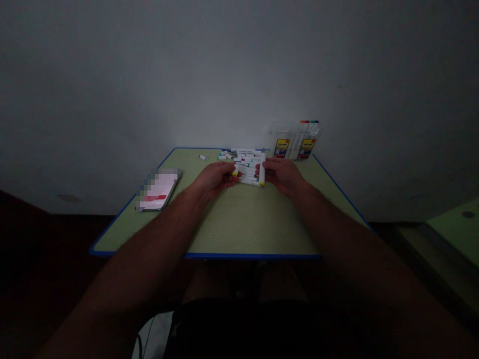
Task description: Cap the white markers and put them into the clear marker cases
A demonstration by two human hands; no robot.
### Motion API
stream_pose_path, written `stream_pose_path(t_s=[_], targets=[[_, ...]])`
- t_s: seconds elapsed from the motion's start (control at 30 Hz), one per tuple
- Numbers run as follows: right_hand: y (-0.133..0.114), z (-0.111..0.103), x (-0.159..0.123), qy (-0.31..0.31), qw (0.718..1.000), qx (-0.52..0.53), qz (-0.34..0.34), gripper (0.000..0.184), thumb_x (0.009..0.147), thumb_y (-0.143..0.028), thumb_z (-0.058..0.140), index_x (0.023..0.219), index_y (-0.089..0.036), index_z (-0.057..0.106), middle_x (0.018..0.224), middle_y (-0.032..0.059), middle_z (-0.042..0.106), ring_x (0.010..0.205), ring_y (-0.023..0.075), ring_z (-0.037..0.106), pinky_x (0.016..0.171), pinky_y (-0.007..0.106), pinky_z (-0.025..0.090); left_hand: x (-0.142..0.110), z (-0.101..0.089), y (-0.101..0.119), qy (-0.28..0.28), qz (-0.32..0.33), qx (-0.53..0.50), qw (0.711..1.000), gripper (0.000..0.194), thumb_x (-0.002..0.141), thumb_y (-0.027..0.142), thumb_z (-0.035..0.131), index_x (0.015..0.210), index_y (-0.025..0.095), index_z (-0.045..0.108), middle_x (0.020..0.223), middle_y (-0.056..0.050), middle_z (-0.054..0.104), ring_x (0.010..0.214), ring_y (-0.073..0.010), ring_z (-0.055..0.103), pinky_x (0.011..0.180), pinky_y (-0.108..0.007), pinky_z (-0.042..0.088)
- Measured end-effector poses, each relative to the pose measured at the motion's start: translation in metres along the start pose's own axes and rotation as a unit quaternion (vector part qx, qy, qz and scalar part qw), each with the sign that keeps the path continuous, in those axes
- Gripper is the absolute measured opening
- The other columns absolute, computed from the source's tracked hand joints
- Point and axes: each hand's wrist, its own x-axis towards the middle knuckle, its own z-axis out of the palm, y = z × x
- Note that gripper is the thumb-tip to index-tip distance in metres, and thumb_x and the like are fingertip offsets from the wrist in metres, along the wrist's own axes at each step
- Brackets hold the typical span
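Observation:
My left hand (217,178) is closed in a pinch on a small yellow marker cap (235,173). My right hand (281,174) is wrapped round a white marker (262,170) with a yellow end, held upright. Both hands hover just in front of a pile of several white markers (245,158) with coloured caps lying at the far middle of the green table (243,224).
Two clear marker boxes (295,139) with yellow labels stand at the table's far right corner against the wall. A phone (159,189) lies near the left edge. A loose white cap (202,157) lies left of the pile. Another green table (456,229) is at right.

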Motion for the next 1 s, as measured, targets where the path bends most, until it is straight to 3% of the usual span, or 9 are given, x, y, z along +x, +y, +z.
stream_pose_path(t_s=[0.43, 0.8, 1.0], targets=[[-0.005, -0.002, -0.001, -0.006, 1.0, -0.02, 0.005, 0.015, 0.086, -0.002, 0.055, 0.088, -0.014, 0.064, 0.074, 0.0034, 0.071, 0.063, 0.0132, 0.066, 0.072, 0.033, 0.061, 0.0, 0.001, 0.0, 0.004, 0.001, 0.01, 1.0, 0.009, 0.082, 0.009, 0.063, 0.09, 0.009, 0.068, 0.073, -0.009, 0.071, 0.054, -0.0107, 0.061, 0.052, -0.022, 0.051], [-0.01, -0.005, -0.005, 0.017, 0.992, -0.124, 0.02, 0.016, 0.082, -0.003, 0.061, 0.091, -0.016, 0.065, 0.072, 0.002, 0.067, 0.057, 0.0126, 0.063, 0.056, 0.027, 0.056, 0.006, -0.005, -0.003, 0.016, 0.022, 0.021, 0.999, 0.017, 0.079, 0.008, 0.061, 0.091, 0.009, 0.072, 0.074, -0.009, 0.069, 0.051, -0.0088, 0.054, 0.047, -0.02, 0.044], [-0.011, -0.011, -0.003, -0.03, 0.986, -0.163, 0.005, 0.01, 0.079, -0.004, 0.065, 0.079, -0.014, 0.067, 0.065, 0.0029, 0.067, 0.054, 0.0118, 0.061, 0.05, 0.023, 0.051, 0.006, -0.005, -0.002, 0.027, 0.038, 0.031, 0.998, 0.013, 0.077, 0.008, 0.062, 0.087, 0.01, 0.07, 0.07, -0.008, 0.068, 0.05, -0.0088, 0.053, 0.047, -0.02, 0.044]])
